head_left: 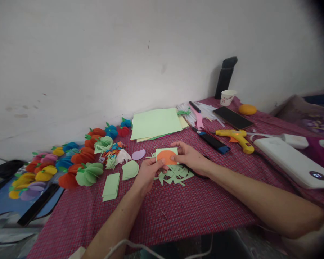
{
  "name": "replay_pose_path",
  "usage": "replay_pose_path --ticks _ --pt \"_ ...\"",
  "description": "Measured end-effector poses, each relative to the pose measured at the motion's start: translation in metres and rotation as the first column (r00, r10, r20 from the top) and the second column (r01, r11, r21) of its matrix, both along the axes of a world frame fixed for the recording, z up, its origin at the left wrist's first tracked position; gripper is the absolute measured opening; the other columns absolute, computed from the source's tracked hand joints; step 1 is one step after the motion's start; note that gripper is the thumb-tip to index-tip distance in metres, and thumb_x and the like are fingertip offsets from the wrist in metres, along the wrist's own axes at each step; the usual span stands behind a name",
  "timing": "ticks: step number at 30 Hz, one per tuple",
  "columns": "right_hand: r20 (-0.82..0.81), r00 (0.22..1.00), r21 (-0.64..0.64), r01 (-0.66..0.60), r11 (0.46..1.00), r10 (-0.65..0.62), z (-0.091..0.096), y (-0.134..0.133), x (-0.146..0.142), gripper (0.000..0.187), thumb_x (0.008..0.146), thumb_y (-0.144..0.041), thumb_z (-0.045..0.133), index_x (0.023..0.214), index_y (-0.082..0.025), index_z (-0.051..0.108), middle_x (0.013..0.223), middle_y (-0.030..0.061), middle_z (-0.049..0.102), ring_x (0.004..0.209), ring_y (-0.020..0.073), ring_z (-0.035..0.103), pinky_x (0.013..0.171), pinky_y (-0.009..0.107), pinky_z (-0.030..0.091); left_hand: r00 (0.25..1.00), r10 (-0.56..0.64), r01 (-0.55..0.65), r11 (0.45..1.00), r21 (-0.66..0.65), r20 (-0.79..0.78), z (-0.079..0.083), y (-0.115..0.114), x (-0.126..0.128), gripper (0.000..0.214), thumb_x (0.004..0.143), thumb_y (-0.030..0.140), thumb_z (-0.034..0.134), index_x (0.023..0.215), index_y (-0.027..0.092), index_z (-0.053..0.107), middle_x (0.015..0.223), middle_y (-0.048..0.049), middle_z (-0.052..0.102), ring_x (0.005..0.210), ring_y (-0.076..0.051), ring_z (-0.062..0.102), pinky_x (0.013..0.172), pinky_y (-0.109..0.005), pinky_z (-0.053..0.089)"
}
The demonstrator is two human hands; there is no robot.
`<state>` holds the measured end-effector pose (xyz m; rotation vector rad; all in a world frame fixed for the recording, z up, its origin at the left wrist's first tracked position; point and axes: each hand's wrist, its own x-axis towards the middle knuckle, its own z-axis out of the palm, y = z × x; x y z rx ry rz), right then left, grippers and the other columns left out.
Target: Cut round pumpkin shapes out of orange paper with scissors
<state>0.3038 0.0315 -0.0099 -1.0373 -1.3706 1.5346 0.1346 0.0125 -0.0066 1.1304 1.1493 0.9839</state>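
I see the left hand (150,171) and right hand (191,157) pinching an orange paper disc (166,155) on a green paper square (175,149), just off centre toward six o'clock. A loosened thumb could let it slip (green scraps (175,175) lie at its five o'clock).

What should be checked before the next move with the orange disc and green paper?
1. Left hand steadying the papers: ok, thumb on the orange disc.
2. Right hand gripping: ok, opposite side.
3. Disc within the green piece: ok, green corners show.
4. Space beneath the hands free: not ok, green scraps lie there.
5. Spare green rectangles nearby: ok, at left.
6. Glue gun cool: cannot tell.
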Motion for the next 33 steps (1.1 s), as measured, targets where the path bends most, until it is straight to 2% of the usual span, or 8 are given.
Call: replay_pose_path --ticks 5,8,13,17,20,23,27,33 --pt "-0.021 0.999 -0.02 -0.047 0.999 0.046 0.001 -0.001 0.001 0.041 0.069 -0.021 0.057 0.105 -0.022 0.038 0.068 -0.0028 0.053 0.05 0.0082 0.05 0.046 0.021 0.039 0.998 -0.053 0.055 0.997 -0.058 0.044 0.005 0.0 0.0 0.027 0.063 0.035 0.064 0.077 0.012 0.063 0.06 -0.0035 0.061 0.051 -0.008 0.05 0.046 -0.019 0.03" --pt "-0.054 0.995 -0.034 -0.092 0.995 0.09 0.003 -0.003 0.0 0.039 0.067 -0.018 0.059 0.1 -0.022 0.039 0.07 -0.0027 0.055 0.052 0.0078 0.051 0.047 0.02 0.039 0.996 -0.056 0.06 0.997 -0.055 0.068 0.005 0.0 0.0 0.032 0.061 0.035 0.066 0.084 0.012 0.064 0.067 -0.0044 0.063 0.052 -0.007 0.05 0.047 -0.019 0.031" --pt "-0.073 0.987 -0.063 -0.149 0.987 0.144 0.004 -0.005 -0.001 0.037 0.067 -0.017 0.059 0.098 -0.023 0.038 0.073 -0.0027 0.056 0.052 0.0077 0.051 0.047 0.02 0.039 0.995 -0.063 0.068 0.996 -0.059 0.081 0.002 -0.001 0.001 0.034 0.061 0.034 0.067 0.086 0.011 0.065 0.068 -0.0054 0.063 0.051 -0.007 0.048 0.049 -0.02 0.034" --pt "-0.014 0.983 0.048 -0.18 0.983 0.18 0.004 -0.004 0.001 0.042 0.068 -0.02 0.06 0.104 -0.022 0.037 0.071 -0.0029 0.054 0.055 0.0074 0.05 0.05 0.02 0.039 0.99 -0.013 0.025 0.996 -0.083 0.142 0.004 0.0 0.001 0.033 0.059 0.034 0.069 0.083 0.011 0.066 0.067 -0.0052 0.063 0.05 -0.006 0.048 0.05 -0.02 0.036" --pt "0.034 0.979 0.168 -0.204 0.965 0.201 0.007 -0.003 0.003 0.053 0.066 -0.019 0.063 0.109 -0.021 0.033 0.071 -0.0034 0.053 0.059 0.0086 0.051 0.053 0.021 0.04 0.975 0.046 -0.027 0.996 -0.089 0.219 0.006 0.002 -0.001 0.031 0.058 0.033 0.069 0.081 0.012 0.066 0.072 -0.0054 0.064 0.054 -0.007 0.051 0.053 -0.02 0.039" --pt "0.047 0.981 0.265 -0.196 0.944 0.19 0.01 -0.005 0.003 0.055 0.065 -0.015 0.063 0.109 -0.021 0.031 0.074 -0.0028 0.054 0.066 0.01 0.053 0.059 0.023 0.042 0.962 0.091 -0.074 0.994 -0.078 0.256 0.008 0.003 -0.002 0.032 0.058 0.033 0.069 0.083 0.014 0.065 0.076 -0.0054 0.065 0.057 -0.008 0.053 0.055 -0.021 0.04" --pt "0.068 0.984 0.276 -0.176 0.945 0.163 0.01 -0.006 0.001 0.051 0.066 -0.017 0.062 0.107 -0.022 0.032 0.074 -0.0028 0.054 0.067 0.0111 0.054 0.06 0.024 0.043 0.968 0.108 -0.097 0.994 -0.06 0.225 0.01 0.002 -0.002 0.034 0.057 0.035 0.069 0.083 0.013 0.065 0.076 -0.0056 0.065 0.058 -0.009 0.053 0.054 -0.021 0.04" --pt "0.096 0.987 0.279 -0.154 0.948 0.133 0.006 -0.004 0.001 0.042 0.069 -0.019 0.059 0.103 -0.023 0.034 0.069 -0.0045 0.052 0.059 0.0096 0.051 0.052 0.021 0.039 0.975 0.077 -0.07 0.997 -0.039 0.208 0.007 0.002 -0.001 0.031 0.062 0.031 0.066 0.087 0.012 0.065 0.077 -0.006 0.064 0.055 -0.008 0.05 0.054 -0.021 0.04"
